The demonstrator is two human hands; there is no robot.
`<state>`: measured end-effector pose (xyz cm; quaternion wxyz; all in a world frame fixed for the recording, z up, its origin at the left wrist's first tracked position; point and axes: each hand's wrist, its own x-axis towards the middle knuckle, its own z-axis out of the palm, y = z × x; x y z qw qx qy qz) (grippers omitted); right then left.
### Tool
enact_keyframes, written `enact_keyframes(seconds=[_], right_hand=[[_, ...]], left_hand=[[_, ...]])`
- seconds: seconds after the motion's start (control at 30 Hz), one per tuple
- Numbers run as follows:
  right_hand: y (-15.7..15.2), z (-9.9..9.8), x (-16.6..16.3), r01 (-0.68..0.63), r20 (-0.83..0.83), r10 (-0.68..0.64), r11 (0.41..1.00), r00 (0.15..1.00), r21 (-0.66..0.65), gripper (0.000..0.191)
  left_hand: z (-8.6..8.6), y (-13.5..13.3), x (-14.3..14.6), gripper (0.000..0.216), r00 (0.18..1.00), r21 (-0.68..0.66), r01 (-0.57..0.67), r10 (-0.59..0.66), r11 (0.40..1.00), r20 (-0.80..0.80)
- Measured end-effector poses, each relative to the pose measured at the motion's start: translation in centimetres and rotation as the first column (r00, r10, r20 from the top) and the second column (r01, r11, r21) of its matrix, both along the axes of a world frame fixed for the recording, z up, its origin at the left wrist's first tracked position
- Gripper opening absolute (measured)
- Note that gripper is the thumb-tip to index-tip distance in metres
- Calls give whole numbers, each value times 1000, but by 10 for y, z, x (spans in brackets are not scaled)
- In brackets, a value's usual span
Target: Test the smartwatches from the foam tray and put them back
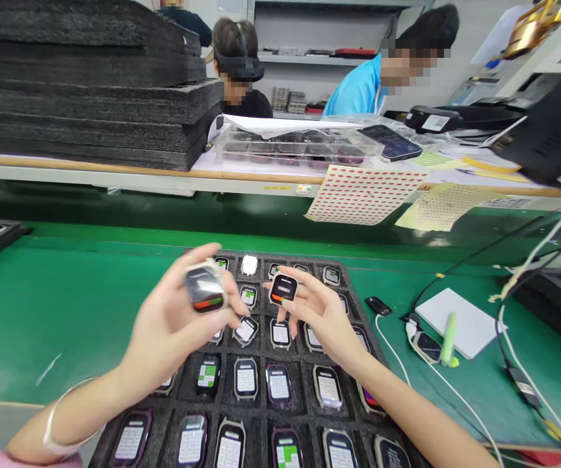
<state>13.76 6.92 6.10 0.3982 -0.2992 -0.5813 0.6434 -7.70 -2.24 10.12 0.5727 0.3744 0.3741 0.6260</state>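
My left hand (pixel 175 325) grips a smartwatch body (pixel 205 287) without a strap, its dark screen facing me with an orange and green strip; it looks slightly blurred. Between the fingers of my right hand (pixel 316 309) is a second smartwatch body (pixel 283 288), showing a dark screen with white text and an orange strip. Both are held above a black foam tray (pixel 224 406). Several strapless watches lie in its compartments, among them a watch with a white page (pixel 246 378) and one with a green and white pattern (pixel 208 374). My forearms and hands hide part of the tray.
To the right lie a charging watch (pixel 426 346), a green marker (pixel 449 338), a white pad (pixel 460 322) and loose cables. A tall stack of black foam trays (pixel 85 91) stands on the raised shelf, beside clear plastic trays (pixel 300 146). Co-workers are behind it.
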Motion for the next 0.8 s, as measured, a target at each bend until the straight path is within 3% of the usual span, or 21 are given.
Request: enact_keyframes(seconds=[0.13, 0.3, 0.5, 0.63, 0.8], right_hand=[[-3, -3, 1, 11, 7, -11, 1000, 1000, -22, 47], [-1, -8, 2, 63, 51, -63, 998, 997, -2, 36], [2, -11, 4, 112, 123, -110, 994, 986, -10, 31], [1, -10, 8, 42, 73, -39, 998, 997, -39, 33], [-3, -7, 8, -66, -15, 66, 996, 998, -55, 50]], left_hand=[[-31, 37, 26, 51, 983, 9, 183, -183, 983, -20], [-55, 40, 30, 59, 959, -52, 283, -284, 958, -10], [-54, 38, 29, 53, 950, -40, 311, -312, 949, -2], [-51, 38, 29, 52, 950, -69, 310, -311, 948, -6], [-49, 39, 25, 52, 959, -51, 281, -283, 958, -25]])
